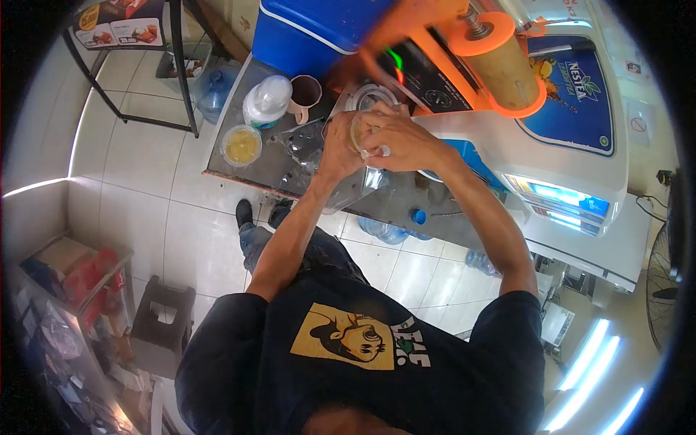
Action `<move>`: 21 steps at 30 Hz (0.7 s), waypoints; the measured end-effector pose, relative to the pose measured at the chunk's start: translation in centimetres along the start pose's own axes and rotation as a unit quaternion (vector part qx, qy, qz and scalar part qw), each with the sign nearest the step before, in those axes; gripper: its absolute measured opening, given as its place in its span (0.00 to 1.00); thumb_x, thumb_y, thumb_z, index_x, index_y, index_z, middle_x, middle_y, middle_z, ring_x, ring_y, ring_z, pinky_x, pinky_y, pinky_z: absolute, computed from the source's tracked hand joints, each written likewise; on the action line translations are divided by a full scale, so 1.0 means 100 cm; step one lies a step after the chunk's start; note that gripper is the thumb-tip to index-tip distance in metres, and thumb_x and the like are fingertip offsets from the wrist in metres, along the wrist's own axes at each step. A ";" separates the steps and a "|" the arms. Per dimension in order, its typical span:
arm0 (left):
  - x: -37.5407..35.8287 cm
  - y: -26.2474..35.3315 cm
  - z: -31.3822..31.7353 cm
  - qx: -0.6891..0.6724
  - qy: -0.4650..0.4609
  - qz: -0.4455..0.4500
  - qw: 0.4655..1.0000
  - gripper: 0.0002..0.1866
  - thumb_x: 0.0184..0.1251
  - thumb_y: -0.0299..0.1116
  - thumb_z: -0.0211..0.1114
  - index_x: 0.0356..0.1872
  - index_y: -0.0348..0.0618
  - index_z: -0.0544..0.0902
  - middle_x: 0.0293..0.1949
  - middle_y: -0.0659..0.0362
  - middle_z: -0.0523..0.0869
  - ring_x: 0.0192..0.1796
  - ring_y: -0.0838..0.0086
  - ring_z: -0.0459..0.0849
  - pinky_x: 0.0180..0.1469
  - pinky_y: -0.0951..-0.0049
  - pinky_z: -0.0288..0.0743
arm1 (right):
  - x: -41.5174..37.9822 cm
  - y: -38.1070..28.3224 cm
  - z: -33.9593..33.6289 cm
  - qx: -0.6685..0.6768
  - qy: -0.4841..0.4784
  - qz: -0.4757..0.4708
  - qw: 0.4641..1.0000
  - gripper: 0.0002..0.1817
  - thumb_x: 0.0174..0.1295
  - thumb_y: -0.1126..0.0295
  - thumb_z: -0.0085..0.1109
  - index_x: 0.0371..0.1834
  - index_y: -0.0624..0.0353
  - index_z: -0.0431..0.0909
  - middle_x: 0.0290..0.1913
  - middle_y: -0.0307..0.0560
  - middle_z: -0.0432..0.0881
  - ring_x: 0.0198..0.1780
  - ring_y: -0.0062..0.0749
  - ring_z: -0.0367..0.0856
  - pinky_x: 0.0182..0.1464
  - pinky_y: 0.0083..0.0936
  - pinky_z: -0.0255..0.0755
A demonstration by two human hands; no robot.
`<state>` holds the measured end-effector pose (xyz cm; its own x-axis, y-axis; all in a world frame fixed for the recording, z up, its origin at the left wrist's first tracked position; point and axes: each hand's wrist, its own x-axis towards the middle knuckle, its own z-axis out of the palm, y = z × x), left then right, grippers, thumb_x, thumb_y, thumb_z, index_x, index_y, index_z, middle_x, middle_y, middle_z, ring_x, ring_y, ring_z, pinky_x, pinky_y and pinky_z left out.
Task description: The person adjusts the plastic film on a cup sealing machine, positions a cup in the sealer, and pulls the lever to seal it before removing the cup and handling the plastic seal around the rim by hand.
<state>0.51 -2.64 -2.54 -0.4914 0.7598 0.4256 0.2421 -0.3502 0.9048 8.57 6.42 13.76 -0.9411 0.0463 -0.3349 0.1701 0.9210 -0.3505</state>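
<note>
Both hands meet over the metal counter (pixel 278 172). My left hand (pixel 339 147) is closed around the near side of a small clear plastic cup (pixel 356 135) with something yellowish in it. My right hand (pixel 403 141) grips the same cup from the other side, its fingers bent over the rim. The fingers cover much of the cup. Just beyond them stand clear round plastic containers (pixel 371 94). Crumpled clear plastic (pixel 303 143) lies beside my left hand. Further left sits another clear cup of yellow contents (pixel 241 146).
A white bottle (pixel 267 102) and a mug (pixel 305 94) stand behind the clear plastic, before a blue cooler (pixel 308 32). An orange machine (pixel 435 61) and a Nestea dispenser (pixel 580 101) rise at right. A stool (pixel 163 319) and water jug (pixel 213 96) are on the floor.
</note>
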 end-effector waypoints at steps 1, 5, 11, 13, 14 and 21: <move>0.001 0.004 -0.001 -0.001 0.000 0.001 1.000 0.35 0.38 0.34 0.80 0.54 0.41 0.77 0.51 0.49 0.79 0.54 0.51 0.76 0.56 0.56 0.71 | -0.001 -0.001 0.000 -0.001 0.000 0.001 1.000 0.10 0.50 0.61 0.70 0.25 0.52 0.79 0.44 0.39 0.74 0.55 0.38 0.66 0.52 0.45 0.56; 0.000 0.003 0.003 -0.052 0.039 -0.034 0.997 0.32 0.42 0.33 0.79 0.53 0.41 0.78 0.50 0.50 0.79 0.54 0.53 0.77 0.56 0.56 0.71 | -0.005 -0.012 0.014 -0.065 0.000 0.106 0.992 0.11 0.53 0.59 0.69 0.31 0.52 0.81 0.46 0.39 0.75 0.58 0.39 0.67 0.54 0.51 0.57; -0.007 -0.011 0.013 0.024 0.066 -0.016 0.997 0.31 0.44 0.34 0.78 0.54 0.42 0.78 0.49 0.51 0.79 0.54 0.53 0.77 0.56 0.56 0.70 | -0.013 -0.028 0.033 -0.134 0.113 0.065 0.982 0.08 0.55 0.61 0.67 0.32 0.52 0.81 0.45 0.41 0.74 0.58 0.40 0.68 0.55 0.55 0.58; -0.011 -0.013 0.015 0.041 0.070 -0.007 0.997 0.32 0.44 0.34 0.78 0.54 0.42 0.77 0.49 0.51 0.79 0.54 0.53 0.77 0.55 0.56 0.70 | -0.019 -0.025 0.031 -0.099 0.096 0.064 0.988 0.07 0.55 0.63 0.67 0.31 0.52 0.81 0.44 0.41 0.74 0.58 0.40 0.69 0.55 0.55 0.58; -0.010 -0.010 0.015 0.065 0.066 0.005 0.996 0.31 0.47 0.36 0.78 0.54 0.40 0.76 0.50 0.50 0.79 0.54 0.53 0.77 0.56 0.56 0.71 | -0.021 -0.022 0.031 -0.092 0.093 0.050 0.990 0.06 0.55 0.65 0.67 0.30 0.53 0.81 0.44 0.41 0.73 0.58 0.40 0.68 0.56 0.53 0.59; -0.013 -0.002 0.021 0.031 0.114 -0.036 0.992 0.35 0.43 0.29 0.79 0.57 0.41 0.74 0.49 0.52 0.79 0.54 0.53 0.76 0.56 0.55 0.70 | -0.032 -0.014 0.026 -0.081 0.115 -0.005 0.990 0.12 0.56 0.59 0.69 0.27 0.55 0.80 0.42 0.40 0.72 0.55 0.39 0.69 0.55 0.41 0.61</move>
<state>2.85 -2.43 -3.25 -0.6837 0.6361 0.3577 0.2464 -0.2603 0.9336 12.09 3.99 13.03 -0.9874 0.1070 -0.1169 0.1291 0.9708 -0.2022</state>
